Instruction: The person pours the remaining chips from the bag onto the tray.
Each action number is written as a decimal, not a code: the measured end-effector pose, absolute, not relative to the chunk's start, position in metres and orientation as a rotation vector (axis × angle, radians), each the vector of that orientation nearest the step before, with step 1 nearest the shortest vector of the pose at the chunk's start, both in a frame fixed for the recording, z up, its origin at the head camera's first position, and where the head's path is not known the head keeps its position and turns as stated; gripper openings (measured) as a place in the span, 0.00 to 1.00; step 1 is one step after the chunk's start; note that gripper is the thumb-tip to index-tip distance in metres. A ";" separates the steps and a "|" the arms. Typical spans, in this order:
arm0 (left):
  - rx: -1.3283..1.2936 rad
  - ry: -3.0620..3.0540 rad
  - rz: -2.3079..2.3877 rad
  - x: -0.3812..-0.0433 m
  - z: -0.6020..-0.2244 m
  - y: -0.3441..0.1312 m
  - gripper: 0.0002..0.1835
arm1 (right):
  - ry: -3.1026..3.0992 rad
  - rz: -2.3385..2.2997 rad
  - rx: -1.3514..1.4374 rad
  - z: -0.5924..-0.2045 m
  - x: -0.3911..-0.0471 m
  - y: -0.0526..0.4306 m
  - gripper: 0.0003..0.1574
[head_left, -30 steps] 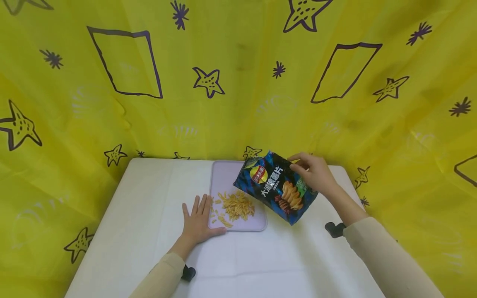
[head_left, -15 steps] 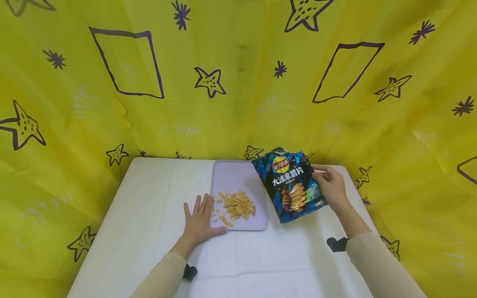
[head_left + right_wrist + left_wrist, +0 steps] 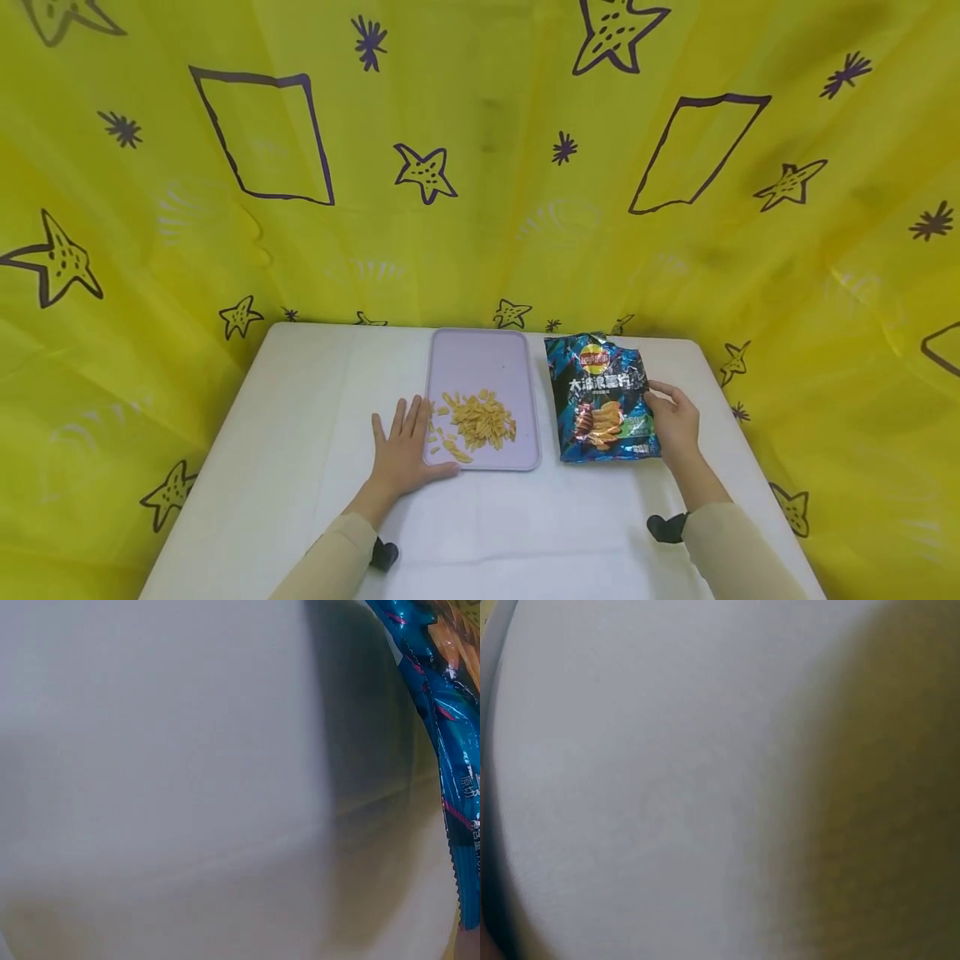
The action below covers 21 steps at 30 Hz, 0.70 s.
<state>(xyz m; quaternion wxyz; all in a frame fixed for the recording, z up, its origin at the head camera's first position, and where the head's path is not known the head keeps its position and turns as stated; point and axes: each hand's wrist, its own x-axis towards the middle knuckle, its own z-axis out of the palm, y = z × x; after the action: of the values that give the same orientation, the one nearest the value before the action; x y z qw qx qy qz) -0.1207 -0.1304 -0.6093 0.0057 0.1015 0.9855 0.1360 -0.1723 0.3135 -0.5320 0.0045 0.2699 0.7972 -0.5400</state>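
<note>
My right hand [image 3: 677, 421] pinches the right edge of a blue-black potato chip bag [image 3: 602, 404], its torn top edge facing the far side of the table. The bag stands to the right of a pale purple tray [image 3: 480, 358], apart from it, and part of its serrated edge shows in the right wrist view. On the near half of the tray lies a pile of yellow chips [image 3: 480, 421], with several loose pieces to the left. My left hand [image 3: 405, 450] is spread flat, its fingers and thumb at the tray's left and near left edge.
A white-covered table [image 3: 322, 417] carries everything. Behind it and along both sides hangs a yellow curtain [image 3: 480, 233] printed with stars and frames. Black straps [image 3: 666, 527] sit at the wrists.
The bag has swung from over the tray's right side to the table area right of it, turning more upright and lower, carried by my right hand. My left hand has stayed put.
</note>
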 end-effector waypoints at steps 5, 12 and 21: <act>0.309 3.062 0.410 -0.122 -0.609 -0.132 0.71 | 2.404 -1.773 0.929 -0.551 -0.168 0.318 0.32; 0.297 3.047 0.394 -0.123 -0.609 -0.134 0.71 | 2.379 -1.756 0.990 -0.572 -0.167 0.320 0.32; 0.300 3.088 0.422 -0.122 -0.615 -0.135 0.71 | 2.652 -1.514 0.776 -0.579 -0.160 0.314 0.31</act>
<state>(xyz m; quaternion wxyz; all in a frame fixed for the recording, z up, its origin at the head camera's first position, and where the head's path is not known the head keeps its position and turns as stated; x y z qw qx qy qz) -0.1224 -0.1348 -0.6153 0.0053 0.0957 0.9862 0.1346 -0.1596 0.3145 -0.5791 -0.0044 0.2462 0.8418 -0.4804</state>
